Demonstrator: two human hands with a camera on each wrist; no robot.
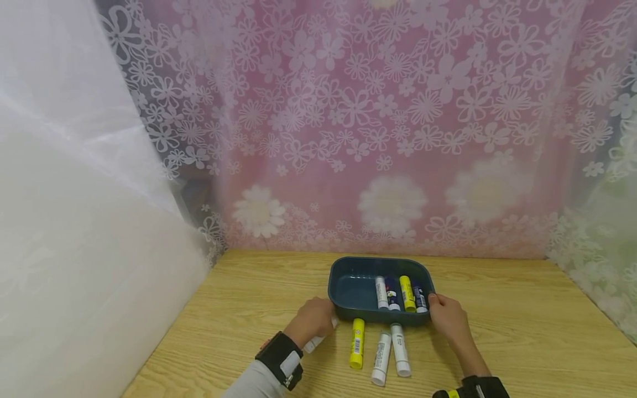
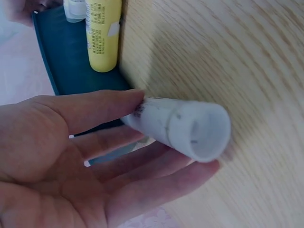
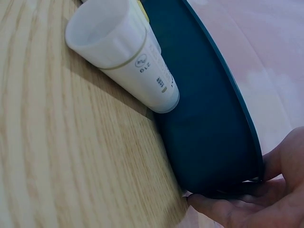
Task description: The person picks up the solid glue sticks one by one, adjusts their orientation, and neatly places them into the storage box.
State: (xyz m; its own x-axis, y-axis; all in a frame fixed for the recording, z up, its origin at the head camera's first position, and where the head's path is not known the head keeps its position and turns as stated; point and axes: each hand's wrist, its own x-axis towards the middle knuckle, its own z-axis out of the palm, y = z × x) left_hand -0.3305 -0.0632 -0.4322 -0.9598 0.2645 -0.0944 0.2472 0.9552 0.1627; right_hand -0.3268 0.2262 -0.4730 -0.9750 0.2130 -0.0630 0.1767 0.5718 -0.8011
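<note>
A white glue stick [image 1: 313,344] is in my left hand [image 1: 312,321], near the front left corner of a dark teal tray [image 1: 354,294]. In the left wrist view the thumb and fingers hold that glue stick [image 2: 183,124], its hollow end facing the camera. My right hand [image 1: 449,318] grips the tray's right end, thumb at the rim and fingers below in the right wrist view. Inside the tray, toward its right side, lie a white glue stick [image 1: 381,293], a yellow glue stick [image 1: 407,294] and two dark blue glue sticks, one of them [image 1: 420,297] at the far right.
In front of the tray, a yellow glue stick [image 1: 356,344] and two white glue sticks, one [image 1: 381,359] left of the other [image 1: 400,350], lie on the wooden table [image 1: 522,326]. A flowered curtain [image 1: 388,138] hangs behind; a white sheet [image 1: 89,221] hangs on the left.
</note>
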